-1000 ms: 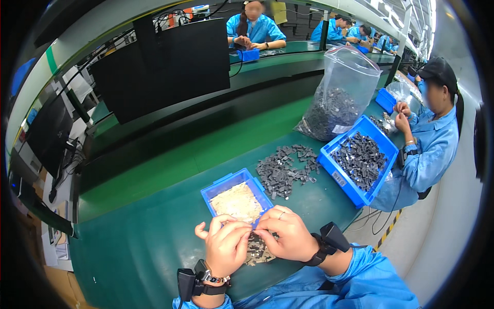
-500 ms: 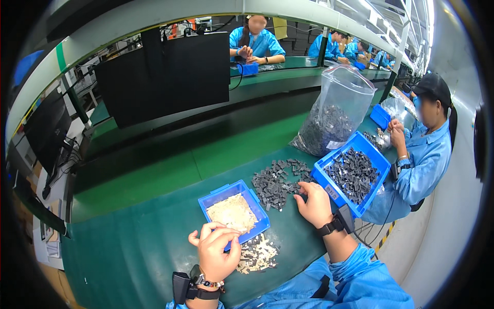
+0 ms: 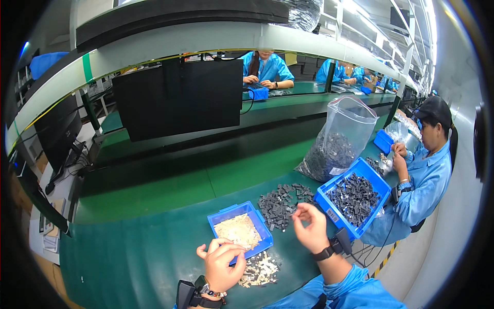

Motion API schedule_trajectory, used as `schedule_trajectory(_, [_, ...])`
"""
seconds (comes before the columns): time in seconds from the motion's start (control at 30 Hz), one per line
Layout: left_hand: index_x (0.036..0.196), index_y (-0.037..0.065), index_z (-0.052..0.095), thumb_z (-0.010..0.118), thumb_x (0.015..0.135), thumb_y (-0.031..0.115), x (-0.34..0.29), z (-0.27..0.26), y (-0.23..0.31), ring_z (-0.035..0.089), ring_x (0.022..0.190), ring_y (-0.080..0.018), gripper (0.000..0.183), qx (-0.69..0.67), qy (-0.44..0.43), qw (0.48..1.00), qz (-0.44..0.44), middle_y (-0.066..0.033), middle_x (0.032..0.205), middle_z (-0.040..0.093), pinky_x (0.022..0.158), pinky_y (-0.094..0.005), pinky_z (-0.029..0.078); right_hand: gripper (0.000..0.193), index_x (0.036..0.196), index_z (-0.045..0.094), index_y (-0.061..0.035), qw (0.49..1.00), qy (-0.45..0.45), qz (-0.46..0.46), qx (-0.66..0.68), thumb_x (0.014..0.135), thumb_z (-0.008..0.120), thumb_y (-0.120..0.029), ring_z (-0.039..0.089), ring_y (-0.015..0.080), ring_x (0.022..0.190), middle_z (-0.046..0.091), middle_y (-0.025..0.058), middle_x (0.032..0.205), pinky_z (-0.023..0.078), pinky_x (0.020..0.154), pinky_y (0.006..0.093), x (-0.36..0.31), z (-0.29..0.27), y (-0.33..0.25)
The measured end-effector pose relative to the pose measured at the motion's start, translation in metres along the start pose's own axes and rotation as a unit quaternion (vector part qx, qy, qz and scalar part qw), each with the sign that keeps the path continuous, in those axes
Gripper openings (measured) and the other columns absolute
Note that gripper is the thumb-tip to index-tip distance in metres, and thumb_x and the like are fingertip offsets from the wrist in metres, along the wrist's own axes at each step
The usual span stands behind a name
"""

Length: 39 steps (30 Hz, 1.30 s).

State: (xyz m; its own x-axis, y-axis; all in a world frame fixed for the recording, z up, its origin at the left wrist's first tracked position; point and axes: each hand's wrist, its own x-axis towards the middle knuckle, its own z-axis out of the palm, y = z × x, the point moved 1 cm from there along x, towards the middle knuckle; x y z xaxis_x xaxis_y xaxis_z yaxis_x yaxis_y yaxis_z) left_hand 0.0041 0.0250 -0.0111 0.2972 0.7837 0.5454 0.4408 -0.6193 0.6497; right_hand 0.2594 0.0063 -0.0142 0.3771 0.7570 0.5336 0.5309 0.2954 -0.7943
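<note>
My left hand (image 3: 224, 265) is at the near edge of a small blue bin (image 3: 265, 242) holding thin beige pieces (image 3: 237, 230). Its fingers are bent towards the thumb; whatever they hold, if anything, is hidden. My right hand (image 3: 312, 229) is raised beside the near right side of a loose pile of small black plastic parts (image 3: 278, 206). Its thumb and fingers are drawn together, and the dark pile behind the fingertips makes it unclear what is between them. Mixed beige and black bits (image 3: 259, 270) lie in front of the bin, close to my left thumb.
To the right stands a larger blue tray (image 3: 329, 208) of black parts. Behind it is a clear zip bag (image 3: 343, 149) of similar parts. A co-worker (image 3: 429, 159) sits at the right, another person (image 3: 267, 69) across the line. A black panel (image 3: 177, 100) hangs at the back left.
My right hand has drawn back from the black parts towards me. My left hand stays by the small bin, its fingers a little changed. The whole view has shifted slightly.
</note>
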Motion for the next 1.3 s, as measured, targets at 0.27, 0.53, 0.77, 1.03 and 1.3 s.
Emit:
schedule_trajectory(0.27, [0.091, 0.019, 0.076, 0.076, 0.076, 0.017, 0.001, 0.0, 0.004, 0.06, 0.099, -0.016, 0.014, -0.001, 0.006, 1.0, 0.017, 0.0083, 0.09, 0.071, 0.097, -0.0489, 0.019, 0.034, 0.111, 0.064, -0.0005, 0.98, -0.141, -0.142, 0.006, 0.078, 0.074, -0.002, 0.07, 0.0258, 0.079, 0.071, 0.0105, 0.09, 0.056, 0.07, 0.0333, -0.026, 0.035, -0.069])
schedule_trajectory(0.53, [0.094, 0.019, 0.076, 0.078, 0.073, 0.012, -0.002, -0.001, -0.001, 0.062, 0.095, -0.0165, 0.022, -0.001, 0.012, 0.997, 0.072, 0.0072, 0.088, 0.071, 0.098, -0.0485, 0.019, 0.035, 0.113, 0.063, 0.0012, 0.97, -0.182, -0.156, 0.043, 0.079, 0.075, -0.002, 0.072, 0.0261, 0.084, 0.072, 0.0126, 0.094, 0.057, 0.074, 0.0339, -0.037, 0.046, -0.077])
schedule_trajectory(0.77, [0.09, 0.019, 0.077, 0.078, 0.071, 0.01, -0.002, -0.001, 0.0, 0.062, 0.091, -0.0159, 0.021, -0.028, 0.012, 0.996, 0.079, 0.0072, 0.086, 0.071, 0.098, -0.0479, 0.019, 0.042, 0.115, 0.061, 0.0024, 0.979, -0.128, -0.08, 0.134, 0.079, 0.081, -0.007, 0.072, 0.02, 0.082, 0.071, 0.0122, 0.092, 0.057, 0.07, 0.0298, -0.045, 0.05, -0.077])
schedule_trajectory(1.03, [0.08, 0.02, 0.076, 0.078, 0.069, 0.009, 0.001, -0.004, 0.003, 0.062, 0.089, -0.0152, 0.016, -0.028, 0.029, 0.996, 0.081, 0.0086, 0.085, 0.071, 0.099, -0.0473, 0.019, 0.039, 0.11, 0.063, -0.0008, 0.98, -0.109, -0.136, 0.096, 0.076, 0.082, -0.002, 0.07, 0.0214, 0.081, 0.071, 0.0137, 0.092, 0.057, 0.071, 0.0307, -0.04, 0.047, -0.081])
schedule_trajectory(1.3, [0.076, 0.014, 0.074, 0.074, 0.068, 0.001, 0.002, -0.009, 0.008, 0.062, 0.092, -0.0197, 0.016, 0.024, 0.077, 0.996, 0.043, 0.0045, 0.082, 0.072, 0.097, -0.0408, 0.026, 0.013, 0.092, 0.067, 0.0035, 0.975, -0.15, -0.001, 0.162, 0.083, 0.073, -0.002, 0.07, 0.0246, 0.09, 0.07, 0.0159, 0.099, 0.055, 0.082, 0.0343, -0.041, 0.044, -0.077])
